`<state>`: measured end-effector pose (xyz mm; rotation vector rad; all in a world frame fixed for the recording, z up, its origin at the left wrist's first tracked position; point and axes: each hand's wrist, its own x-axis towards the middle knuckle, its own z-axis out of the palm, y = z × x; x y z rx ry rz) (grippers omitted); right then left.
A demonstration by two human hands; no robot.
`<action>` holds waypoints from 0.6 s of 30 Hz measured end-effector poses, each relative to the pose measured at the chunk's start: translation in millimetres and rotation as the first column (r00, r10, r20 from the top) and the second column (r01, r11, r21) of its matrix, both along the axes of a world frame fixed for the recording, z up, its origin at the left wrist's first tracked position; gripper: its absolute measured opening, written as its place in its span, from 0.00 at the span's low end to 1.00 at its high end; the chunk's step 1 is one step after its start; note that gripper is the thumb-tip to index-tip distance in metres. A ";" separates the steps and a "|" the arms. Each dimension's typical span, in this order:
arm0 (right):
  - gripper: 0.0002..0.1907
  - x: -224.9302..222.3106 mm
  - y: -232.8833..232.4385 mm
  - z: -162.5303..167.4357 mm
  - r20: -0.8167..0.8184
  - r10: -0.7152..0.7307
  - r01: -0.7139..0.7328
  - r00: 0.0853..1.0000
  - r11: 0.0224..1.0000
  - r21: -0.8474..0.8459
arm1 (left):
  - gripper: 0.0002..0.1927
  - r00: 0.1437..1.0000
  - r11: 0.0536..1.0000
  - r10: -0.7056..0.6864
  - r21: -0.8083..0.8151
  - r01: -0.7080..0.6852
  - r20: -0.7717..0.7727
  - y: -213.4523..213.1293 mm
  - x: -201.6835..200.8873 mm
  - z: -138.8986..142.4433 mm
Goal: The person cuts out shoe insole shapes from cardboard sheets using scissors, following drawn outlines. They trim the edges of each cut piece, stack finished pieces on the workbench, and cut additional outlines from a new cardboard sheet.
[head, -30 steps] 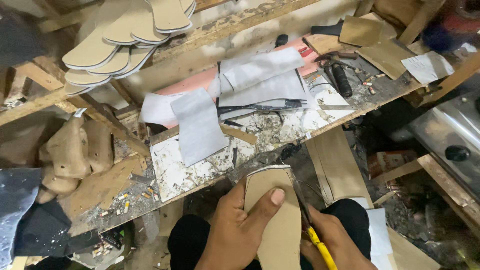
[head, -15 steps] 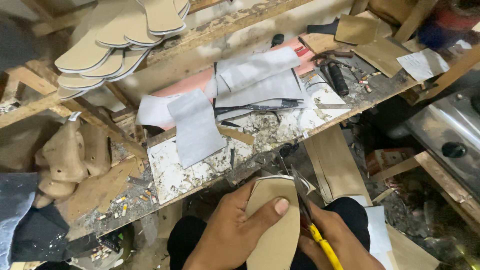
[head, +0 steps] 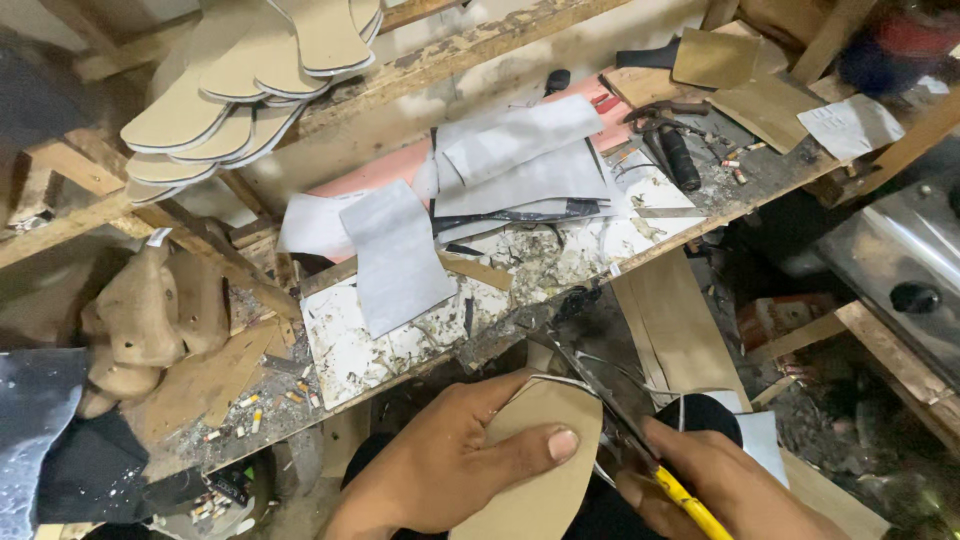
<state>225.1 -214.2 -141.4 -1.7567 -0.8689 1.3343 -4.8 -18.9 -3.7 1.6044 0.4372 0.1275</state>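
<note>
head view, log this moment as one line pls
left hand: holds tan sole-shaped cutout | right hand: grips yellow-handled scissors at cutout edge | white offcut strip curling off

I see a matt tan board sole piece at lower centre, cut by scissors with dull metal blades and glossy yellow plastic handles. The workbench is rough, scarred wood under creased grey paper sheets.

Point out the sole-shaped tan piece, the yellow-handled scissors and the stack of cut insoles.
sole-shaped tan piece (head: 535, 440), head view, on its bare upper face above the thumb.
yellow-handled scissors (head: 600, 385), head view, on the metal blades.
stack of cut insoles (head: 240, 85), head view, on a middle insole's face.
</note>
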 end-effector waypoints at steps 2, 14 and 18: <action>0.36 3.3 -14.4 4.5 0.630 0.151 -0.292 0.761 0.948 0.126 | 0.23 0.998 0.999 -0.030 -0.022 0.028 -0.058 2.1 -1.1 4.6; 0.29 -13.9 15.4 76.7 0.326 0.351 -0.373 0.878 0.928 0.004 | 0.22 0.994 0.986 -0.110 0.129 0.109 -0.001 1.6 8.7 9.1; 0.26 -12.9 20.6 90.7 0.432 0.429 -0.384 0.793 0.903 -0.192 | 0.23 0.991 0.989 -0.117 0.086 0.123 -0.066 2.6 7.7 12.9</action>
